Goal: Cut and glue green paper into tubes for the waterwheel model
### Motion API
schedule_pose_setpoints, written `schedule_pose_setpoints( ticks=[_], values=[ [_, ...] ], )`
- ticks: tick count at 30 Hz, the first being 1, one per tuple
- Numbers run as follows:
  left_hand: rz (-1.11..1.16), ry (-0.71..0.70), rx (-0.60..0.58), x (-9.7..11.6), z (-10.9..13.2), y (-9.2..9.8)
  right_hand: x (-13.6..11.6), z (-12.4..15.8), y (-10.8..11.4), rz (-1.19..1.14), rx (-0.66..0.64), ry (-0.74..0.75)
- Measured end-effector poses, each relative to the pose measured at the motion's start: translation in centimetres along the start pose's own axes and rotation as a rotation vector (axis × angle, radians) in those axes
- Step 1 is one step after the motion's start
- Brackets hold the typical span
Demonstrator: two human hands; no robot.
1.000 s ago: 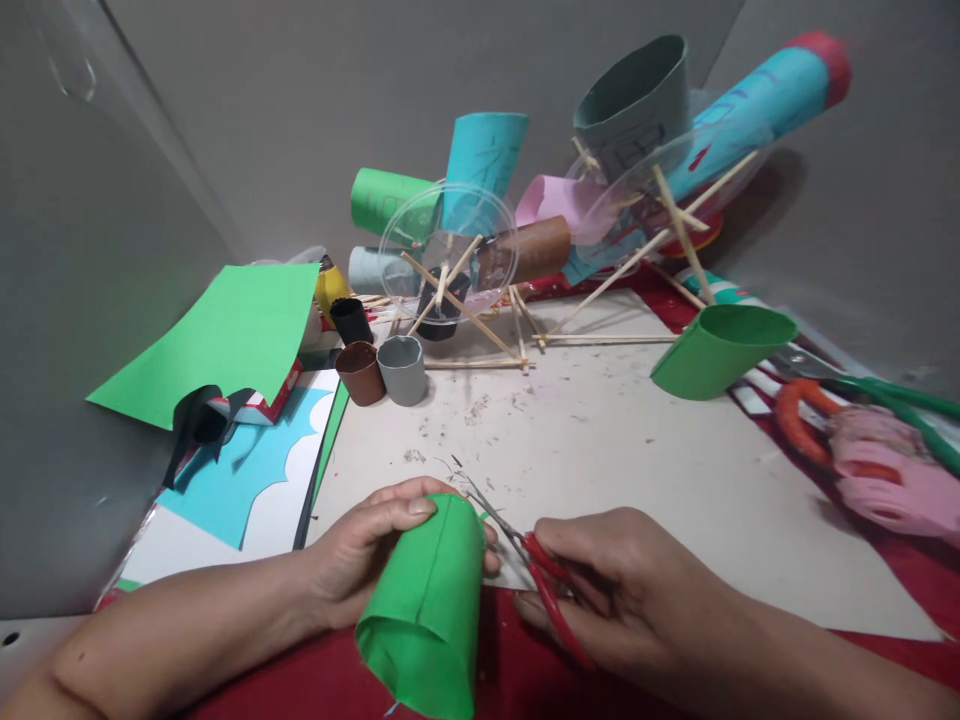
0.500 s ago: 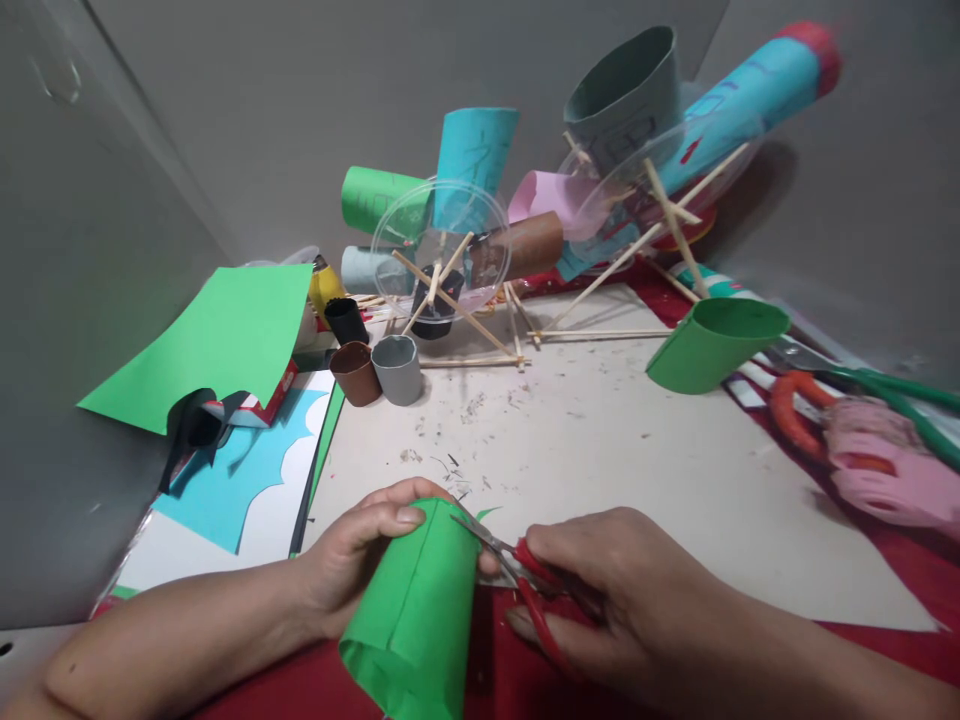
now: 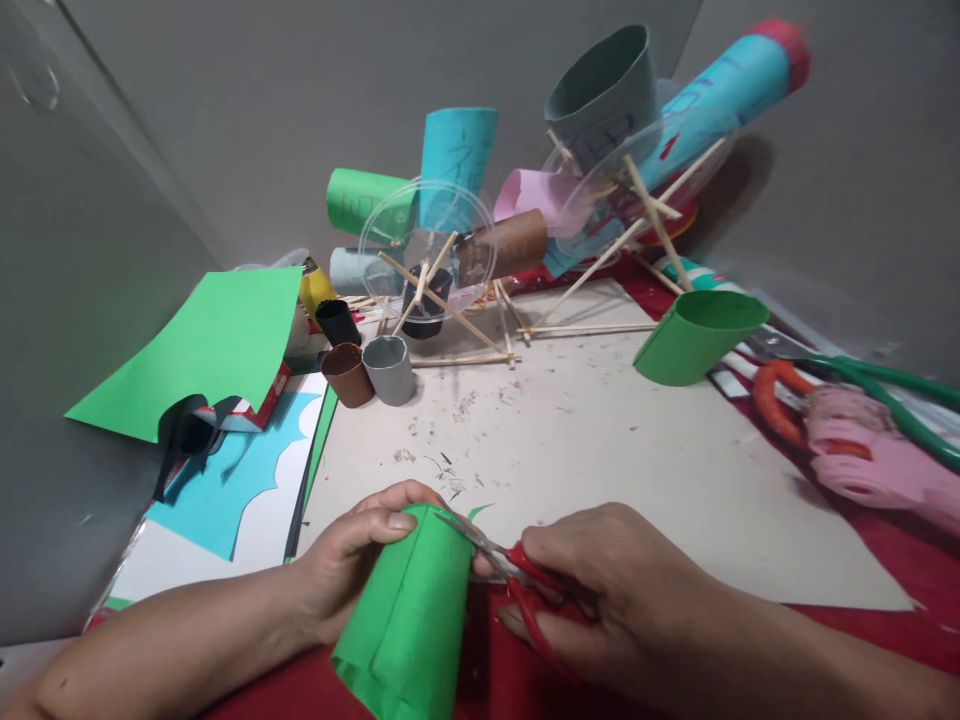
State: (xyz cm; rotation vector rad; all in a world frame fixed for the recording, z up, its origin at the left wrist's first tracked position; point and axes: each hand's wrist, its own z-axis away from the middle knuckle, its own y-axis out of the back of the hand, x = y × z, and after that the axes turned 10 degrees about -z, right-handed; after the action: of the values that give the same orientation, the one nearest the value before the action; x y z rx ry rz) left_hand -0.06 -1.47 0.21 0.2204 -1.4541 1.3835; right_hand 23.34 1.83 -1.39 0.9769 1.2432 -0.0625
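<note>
My left hand [image 3: 367, 555] is wrapped round a green paper tube [image 3: 411, 620], with its thumb on the upper rim and fingers behind. The tube tilts toward me over the near board edge. In my right hand [image 3: 615, 590] are red-handled scissors [image 3: 531, 580], thumb and fingers in the loops. Their blades lie at the tube's far rim, slightly apart. A thin green paper strip [image 3: 478, 512] curls beside the rim. Whether it is still joined to the tube I cannot tell.
On the pale board [image 3: 570, 460] stand a grey cup [image 3: 388, 372], a brown cup [image 3: 347, 376] and another green tube [image 3: 694, 345]. Behind is a stick-and-plastic wheel [image 3: 427, 250] bearing paper tubes. Green sheet paper [image 3: 202, 345] lies left; green-handled scissors [image 3: 885, 390] lie right.
The whole scene has shifted slightly left as the camera turned. The scissor blades sit a little more closed at the tube's rim. Both hands keep their holds.
</note>
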Motion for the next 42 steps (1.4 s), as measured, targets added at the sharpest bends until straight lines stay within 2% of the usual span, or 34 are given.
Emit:
schedule_pose_setpoints(
  ticks=[18,32,42],
  values=[
    [-0.014,0.001,-0.021,-0.19,0.23,0.5,0.24,0.05,-0.28,0.034,0.004,0.037],
    [-0.041,-0.014,-0.035,-0.32,0.1,0.57,-0.26,-0.33,0.19,-0.151,-0.055,0.035],
    [-0.019,-0.008,-0.043,-0.25,0.14,0.58,0.25,-0.02,-0.05,-0.067,-0.039,0.046]
  ],
)
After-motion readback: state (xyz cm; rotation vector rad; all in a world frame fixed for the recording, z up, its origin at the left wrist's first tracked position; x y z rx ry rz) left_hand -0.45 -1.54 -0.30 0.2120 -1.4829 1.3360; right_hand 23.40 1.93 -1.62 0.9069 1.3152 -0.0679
